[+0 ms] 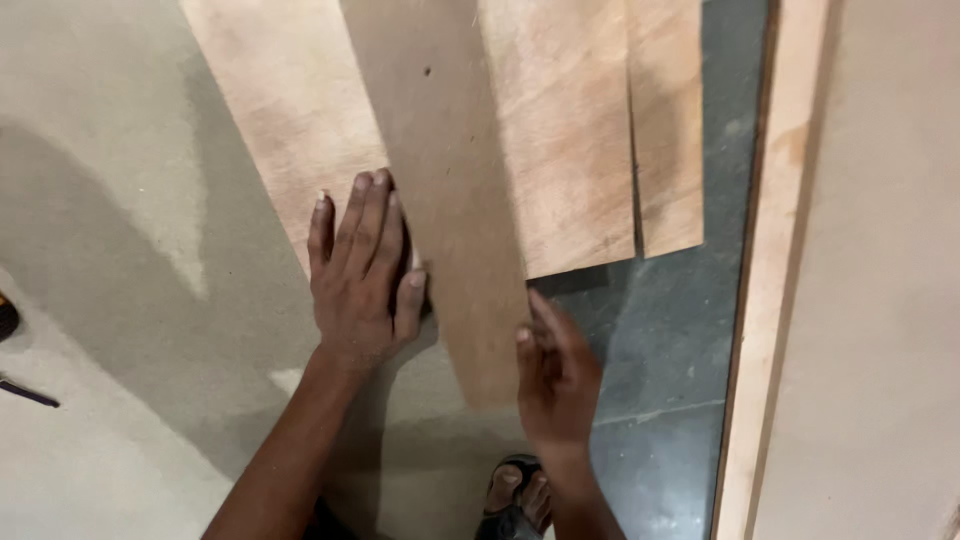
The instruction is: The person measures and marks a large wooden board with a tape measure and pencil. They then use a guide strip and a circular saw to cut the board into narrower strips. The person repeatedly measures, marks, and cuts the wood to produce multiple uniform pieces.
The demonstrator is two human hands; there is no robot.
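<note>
Left hand (362, 268) flat, fingers spread, pressing brown board strip (445, 190) edge. Right hand (555, 375) open, steadying strip's near corner. Keep pressure even, strip flush over plywood sheet (560, 130).

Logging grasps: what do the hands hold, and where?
The narrow brown board strip: left hand pressing flat by its left edge, right hand touching its near right edge.

L hand (360, 270) flat, R hand (555, 375) edge-on, fingers open

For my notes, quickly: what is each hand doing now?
Left hand: open, flat on the brown strip's left edge.
Right hand: open, fingers touching the strip's right edge.
</note>
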